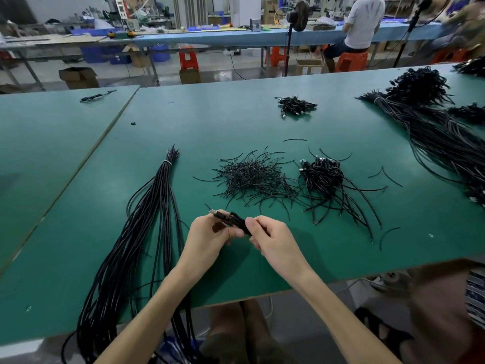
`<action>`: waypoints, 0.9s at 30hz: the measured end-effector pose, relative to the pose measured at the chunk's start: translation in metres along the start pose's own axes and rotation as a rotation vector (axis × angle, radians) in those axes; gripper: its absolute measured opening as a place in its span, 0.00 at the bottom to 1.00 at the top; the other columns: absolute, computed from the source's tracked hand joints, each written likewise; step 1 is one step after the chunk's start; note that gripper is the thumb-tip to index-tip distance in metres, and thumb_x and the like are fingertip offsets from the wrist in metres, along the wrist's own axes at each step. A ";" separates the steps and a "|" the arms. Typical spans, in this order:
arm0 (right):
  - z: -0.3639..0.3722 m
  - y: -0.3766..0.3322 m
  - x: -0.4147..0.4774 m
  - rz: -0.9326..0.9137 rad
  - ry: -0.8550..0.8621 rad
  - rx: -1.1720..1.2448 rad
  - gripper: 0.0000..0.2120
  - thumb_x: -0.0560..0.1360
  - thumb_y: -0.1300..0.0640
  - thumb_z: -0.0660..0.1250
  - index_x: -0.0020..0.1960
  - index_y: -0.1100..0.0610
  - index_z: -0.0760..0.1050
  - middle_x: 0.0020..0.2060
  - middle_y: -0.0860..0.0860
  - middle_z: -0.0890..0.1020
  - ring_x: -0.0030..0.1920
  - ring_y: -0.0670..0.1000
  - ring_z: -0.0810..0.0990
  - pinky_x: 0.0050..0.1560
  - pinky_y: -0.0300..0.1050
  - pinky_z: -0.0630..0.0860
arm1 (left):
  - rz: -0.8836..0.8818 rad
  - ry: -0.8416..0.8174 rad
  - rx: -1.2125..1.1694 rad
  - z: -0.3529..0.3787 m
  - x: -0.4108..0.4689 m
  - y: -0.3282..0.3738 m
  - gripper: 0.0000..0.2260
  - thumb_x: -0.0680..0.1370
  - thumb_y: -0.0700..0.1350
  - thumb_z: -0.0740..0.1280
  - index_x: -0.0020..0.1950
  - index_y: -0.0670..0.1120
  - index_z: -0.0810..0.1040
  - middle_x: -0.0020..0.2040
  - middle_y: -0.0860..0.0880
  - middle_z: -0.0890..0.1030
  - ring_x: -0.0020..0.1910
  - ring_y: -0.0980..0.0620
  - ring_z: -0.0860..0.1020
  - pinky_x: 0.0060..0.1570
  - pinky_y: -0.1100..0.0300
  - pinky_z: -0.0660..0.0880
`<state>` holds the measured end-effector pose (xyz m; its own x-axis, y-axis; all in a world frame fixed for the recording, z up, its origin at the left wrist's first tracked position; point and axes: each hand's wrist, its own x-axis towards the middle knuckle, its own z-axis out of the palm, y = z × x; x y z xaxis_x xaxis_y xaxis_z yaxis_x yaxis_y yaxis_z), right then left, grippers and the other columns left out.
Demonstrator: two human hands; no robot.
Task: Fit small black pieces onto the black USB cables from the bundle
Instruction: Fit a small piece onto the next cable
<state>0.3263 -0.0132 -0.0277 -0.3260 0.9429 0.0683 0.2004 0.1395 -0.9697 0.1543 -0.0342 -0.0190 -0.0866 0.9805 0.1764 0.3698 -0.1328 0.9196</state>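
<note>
The 2 hands share 1 USB cable (pixel 234 219). The left hand (pixel 210 239) grips it near the plug end, and the right hand (pixel 274 241) pinches its folded black length just above the table (pixel 183 122). Left of the left hand lies the tied bundle (pixel 157 206), thick with cables, so most of the work looks undone. Ahead of the hands sits a heap of small black pieces (pixel 252 177). Beyond the right hand is a pile of coiled cables (pixel 324 177), seemingly finished.

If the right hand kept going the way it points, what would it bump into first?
Probably the left hand, close ahead of the right hand, both holding the same black USB cable; depth is hard to judge.
</note>
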 end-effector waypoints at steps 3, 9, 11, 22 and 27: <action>-0.001 0.000 0.000 0.030 0.009 0.111 0.11 0.83 0.48 0.65 0.53 0.56 0.75 0.30 0.43 0.79 0.32 0.41 0.74 0.34 0.32 0.70 | 0.001 0.032 0.014 0.002 0.001 -0.003 0.09 0.76 0.37 0.75 0.38 0.48 0.83 0.32 0.47 0.81 0.30 0.55 0.73 0.34 0.58 0.71; 0.001 0.000 -0.003 -0.081 -0.032 -0.089 0.06 0.84 0.49 0.63 0.55 0.51 0.73 0.37 0.46 0.81 0.37 0.43 0.76 0.39 0.42 0.73 | 0.023 0.055 0.139 0.004 0.002 -0.004 0.09 0.77 0.38 0.74 0.41 0.50 0.82 0.33 0.66 0.81 0.31 0.66 0.76 0.34 0.72 0.69; 0.002 0.001 -0.004 -0.114 -0.042 -0.152 0.08 0.83 0.48 0.66 0.57 0.51 0.74 0.44 0.45 0.81 0.42 0.41 0.77 0.44 0.35 0.72 | 0.010 0.056 0.135 0.003 0.002 -0.005 0.09 0.77 0.37 0.74 0.42 0.50 0.83 0.32 0.65 0.82 0.31 0.65 0.77 0.34 0.72 0.70; 0.002 -0.001 -0.005 -0.135 0.007 -0.169 0.06 0.84 0.59 0.65 0.56 0.61 0.80 0.34 0.47 0.75 0.32 0.43 0.71 0.36 0.36 0.69 | -0.053 -0.020 -0.030 -0.004 0.001 -0.010 0.07 0.77 0.37 0.75 0.40 0.47 0.84 0.31 0.54 0.82 0.29 0.60 0.75 0.34 0.69 0.72; 0.001 0.000 -0.006 -0.153 0.002 -0.145 0.07 0.84 0.60 0.64 0.51 0.61 0.79 0.34 0.45 0.76 0.31 0.43 0.71 0.34 0.37 0.69 | -0.028 -0.060 -0.041 -0.004 0.001 -0.011 0.04 0.77 0.39 0.74 0.42 0.45 0.85 0.34 0.52 0.83 0.30 0.58 0.75 0.35 0.65 0.73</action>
<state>0.3277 -0.0189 -0.0286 -0.3606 0.9082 0.2126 0.2800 0.3228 -0.9041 0.1466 -0.0324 -0.0279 -0.0399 0.9907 0.1304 0.3295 -0.1102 0.9377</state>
